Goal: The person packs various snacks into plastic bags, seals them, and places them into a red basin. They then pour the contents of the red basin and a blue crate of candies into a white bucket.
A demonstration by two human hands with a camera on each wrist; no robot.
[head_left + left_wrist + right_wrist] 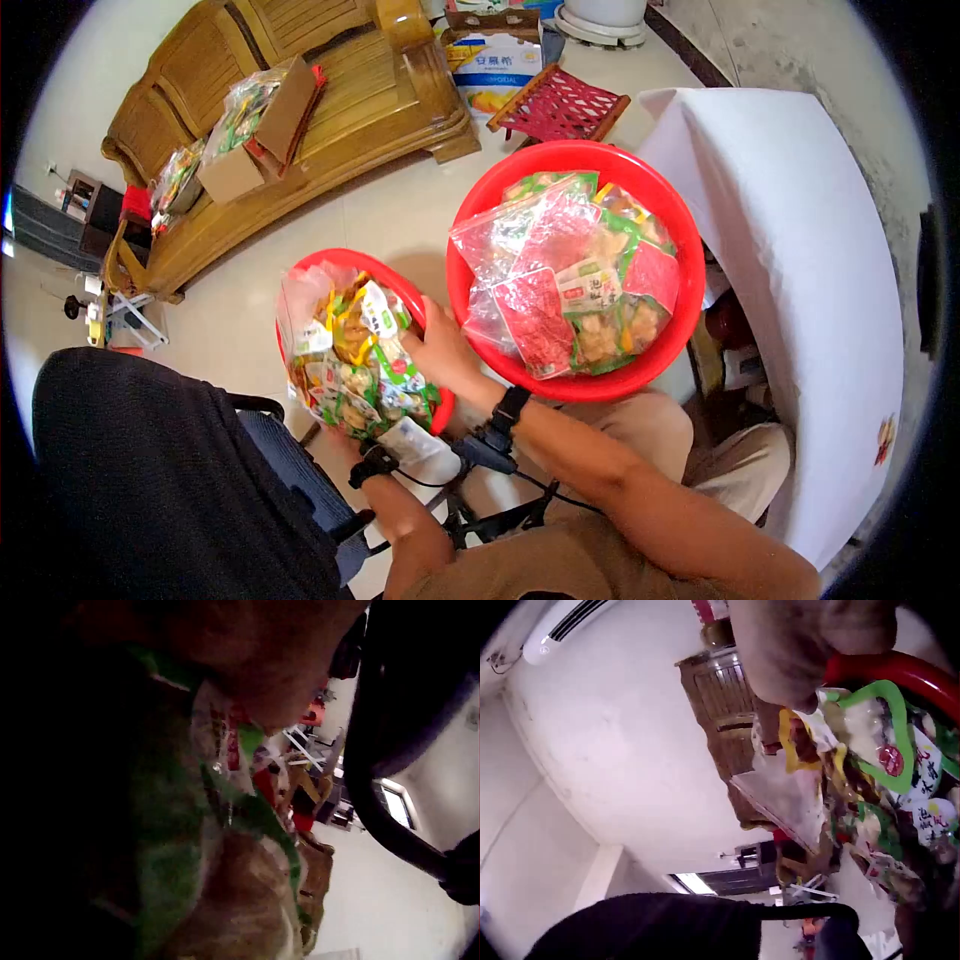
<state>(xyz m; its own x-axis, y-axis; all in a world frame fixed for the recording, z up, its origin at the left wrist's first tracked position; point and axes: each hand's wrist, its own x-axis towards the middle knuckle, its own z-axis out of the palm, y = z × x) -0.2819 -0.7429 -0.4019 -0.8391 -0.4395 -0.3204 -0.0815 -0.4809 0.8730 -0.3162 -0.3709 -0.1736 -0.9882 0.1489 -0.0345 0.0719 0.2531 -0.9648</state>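
A smaller red basin heaped with snack packets is in front of me at centre left in the head view. My right hand grips its right rim, the thumb reaching in beside the packets. In the right wrist view that hand lies over the red rim, above a green-edged packet. Low on the basin's near left side is my left hand, mostly hidden behind packets. The left wrist view is dark, with that hand over a green-edged packet; I cannot tell what its fingers hold.
To the right stands a larger red basin holding more packets in clear bags. A white-covered table is beyond it. On the wooden bench sits an open carton of packets. A red woven stool is at the back.
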